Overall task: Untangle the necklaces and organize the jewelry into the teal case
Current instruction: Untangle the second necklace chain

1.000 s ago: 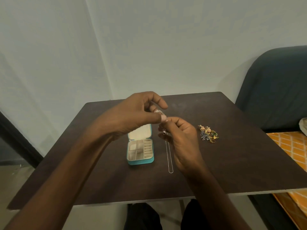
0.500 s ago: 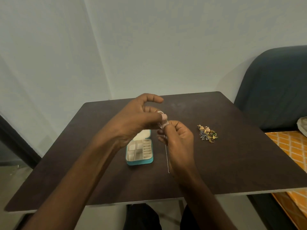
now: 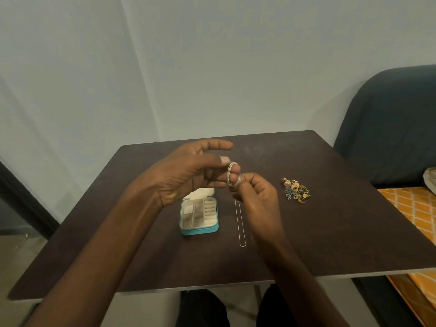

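My left hand (image 3: 188, 172) hovers above the table with its fingers spread, and a thin silver chain (image 3: 230, 173) is looped several times around one fingertip under the thumb. My right hand (image 3: 258, 197) meets it from the right and pinches the same chain between thumb and forefinger. A silver necklace (image 3: 241, 227) lies straight on the table below, its upper end hidden behind my right hand. The open teal case (image 3: 200, 231), with cream compartments, sits to its left, partly covered by my left hand.
A small heap of gold, silver and green jewelry (image 3: 296, 190) lies right of my hands on the dark brown table (image 3: 330, 232). A dark blue chair back (image 3: 389, 128) and an orange patterned cushion (image 3: 410, 208) stand at the right.
My left hand's fingers have spread and lifted, so the chain loops around the fingertip show. My right hand stays pinched at the chain. The necklace on the table has not moved.
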A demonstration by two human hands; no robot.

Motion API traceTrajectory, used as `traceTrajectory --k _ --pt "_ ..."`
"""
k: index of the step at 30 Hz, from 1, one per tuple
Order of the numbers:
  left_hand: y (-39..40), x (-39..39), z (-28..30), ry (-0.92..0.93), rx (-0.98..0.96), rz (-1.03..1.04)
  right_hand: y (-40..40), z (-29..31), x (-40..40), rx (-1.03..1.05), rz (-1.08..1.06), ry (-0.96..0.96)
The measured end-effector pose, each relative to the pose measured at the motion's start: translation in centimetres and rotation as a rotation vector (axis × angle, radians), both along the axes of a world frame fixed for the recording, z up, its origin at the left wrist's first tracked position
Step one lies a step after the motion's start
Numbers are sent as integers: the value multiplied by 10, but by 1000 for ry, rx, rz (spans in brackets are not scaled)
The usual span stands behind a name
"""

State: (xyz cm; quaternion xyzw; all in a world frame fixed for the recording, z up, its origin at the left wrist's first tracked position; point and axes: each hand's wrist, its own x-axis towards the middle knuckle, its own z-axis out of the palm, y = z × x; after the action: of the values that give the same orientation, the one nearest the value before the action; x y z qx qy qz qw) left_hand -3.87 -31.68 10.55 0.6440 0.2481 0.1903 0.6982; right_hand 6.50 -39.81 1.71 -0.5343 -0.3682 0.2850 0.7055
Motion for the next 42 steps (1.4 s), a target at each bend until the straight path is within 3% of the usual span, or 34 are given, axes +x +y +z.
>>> traceTrajectory --k 7,13,18,31,36,42 --pt "-13 6 -3 159 409 3 8 -7 -3 -35 4 123" --pt "-17 9 -6 191 535 14 11 -5 -5 30 48 363" --pt "-16 10 -8 202 541 30 9 -3 -5 68 57 428" --pt "-17 15 -5 215 629 39 4 -6 -4 106 61 235" --pt "-16 14 -6 222 654 48 2 -5 -5 74 60 253" --pt "-17 13 -5 214 546 59 2 -8 -5 28 45 309"
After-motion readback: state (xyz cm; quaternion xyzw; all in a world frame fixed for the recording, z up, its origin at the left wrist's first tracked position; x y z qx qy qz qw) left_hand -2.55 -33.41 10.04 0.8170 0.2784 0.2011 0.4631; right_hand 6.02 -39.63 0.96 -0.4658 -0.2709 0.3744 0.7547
